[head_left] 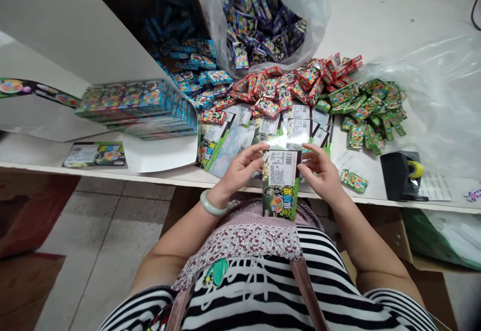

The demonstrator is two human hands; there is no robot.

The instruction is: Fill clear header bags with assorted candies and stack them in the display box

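Note:
Between my hands is a flat printed candy package [281, 183], black and green with a white barcode label and large colourful lettering. My left hand [242, 168] pinches its left edge near the top. On the opposite side, my right hand [322, 175] grips the right edge between thumb and fingers. The package tilts down over the table's front edge, close to the apron. Just beyond it lie more flat printed packages [244, 135], overlapping one another. Red small candy boxes [270, 90] are heaped behind these.
Blue boxes [216, 78] spill from a carton at left. A white carton [161, 153] holds stacked rows of candy boxes [139, 103]. A clear bag [317, 0] contains purple boxes [263, 20]. Green boxes [370, 103] and a black tape dispenser [398, 173] are at right.

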